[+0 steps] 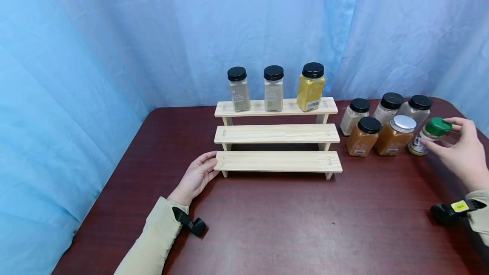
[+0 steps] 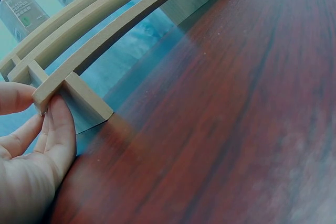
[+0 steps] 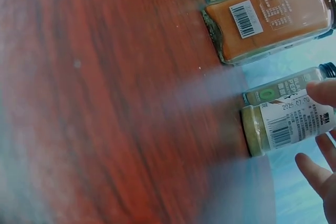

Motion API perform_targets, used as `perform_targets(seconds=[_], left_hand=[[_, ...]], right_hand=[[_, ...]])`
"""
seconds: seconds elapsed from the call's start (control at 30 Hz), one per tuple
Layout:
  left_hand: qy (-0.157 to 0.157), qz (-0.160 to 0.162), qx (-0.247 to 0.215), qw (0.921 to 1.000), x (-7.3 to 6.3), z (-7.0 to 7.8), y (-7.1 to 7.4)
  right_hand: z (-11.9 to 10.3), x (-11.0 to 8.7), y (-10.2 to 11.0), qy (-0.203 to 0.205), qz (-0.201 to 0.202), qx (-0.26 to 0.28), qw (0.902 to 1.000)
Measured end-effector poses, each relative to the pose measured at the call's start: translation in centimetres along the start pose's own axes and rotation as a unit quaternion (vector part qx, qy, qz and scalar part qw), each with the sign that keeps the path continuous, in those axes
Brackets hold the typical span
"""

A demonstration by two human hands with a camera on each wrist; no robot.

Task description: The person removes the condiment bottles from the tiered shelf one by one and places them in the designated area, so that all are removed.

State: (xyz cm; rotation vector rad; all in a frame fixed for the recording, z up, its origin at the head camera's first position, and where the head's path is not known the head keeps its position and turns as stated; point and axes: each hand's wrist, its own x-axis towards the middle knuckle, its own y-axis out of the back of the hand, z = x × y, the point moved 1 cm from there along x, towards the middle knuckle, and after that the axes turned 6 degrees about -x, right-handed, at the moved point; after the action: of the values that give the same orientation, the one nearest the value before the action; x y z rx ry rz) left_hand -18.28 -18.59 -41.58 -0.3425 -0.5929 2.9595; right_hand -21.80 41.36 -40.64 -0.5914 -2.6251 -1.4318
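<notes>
At the left end of a three-tier wooden rack [image 1: 276, 161], my left hand [image 1: 195, 179] pinches the lowest board between thumb and fingers, as the left wrist view shows up close. Far to the right, my right hand [image 1: 460, 152] holds a spice jar with a green cap [image 1: 437, 126]. The thumb is on its white label [image 3: 294, 121] and a fingertip is at the cap. On the top tier stand two grey-filled jars [image 1: 239, 94] [image 1: 273, 96] with black lids and one yellow-filled jar [image 1: 310, 91].
Just left of the green-capped jar, several more jars cluster on the dark red table [image 1: 267, 224]. Among them are an orange-brown jar with a silver lid [image 1: 394, 137] and another with a black lid [image 1: 361, 141]. Blue curtains [image 1: 229, 24] hang behind and at both sides.
</notes>
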Motion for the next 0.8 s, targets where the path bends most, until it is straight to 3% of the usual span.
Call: perform_targets(seconds=[0.1,0.2,0.33,0.43,0.63,0.8], left_hand=[[-0.001,0.0,-0.001,1.0,0.0,0.0,0.0],[-0.001,0.001,-0.004,1.0,0.0,0.0,-0.1],[-0.001,0.002,-0.004,1.0,0.0,0.0,-0.1],[-0.001,0.001,-0.002,1.0,0.0,0.0,-0.1],[-0.001,0.005,-0.003,1.0,0.0,0.0,-0.1],[-0.005,0.005,-0.004,1.0,0.0,0.0,-0.1]], right_hand=[[-0.8,-0.5,0.5,0.0,-0.014,0.016,0.9998],[0.6,0.0,0.1,-0.005,-0.009,0.027,0.9996],[3.7,1.4,-0.4,-0.017,0.053,0.068,0.9961],[4.3,1.7,-0.3,-0.023,0.113,0.127,0.9853],[0.9,-0.2,0.1,-0.057,0.173,0.214,0.9597],[-2.0,-2.0,0.6,-0.054,0.175,0.241,0.953]])
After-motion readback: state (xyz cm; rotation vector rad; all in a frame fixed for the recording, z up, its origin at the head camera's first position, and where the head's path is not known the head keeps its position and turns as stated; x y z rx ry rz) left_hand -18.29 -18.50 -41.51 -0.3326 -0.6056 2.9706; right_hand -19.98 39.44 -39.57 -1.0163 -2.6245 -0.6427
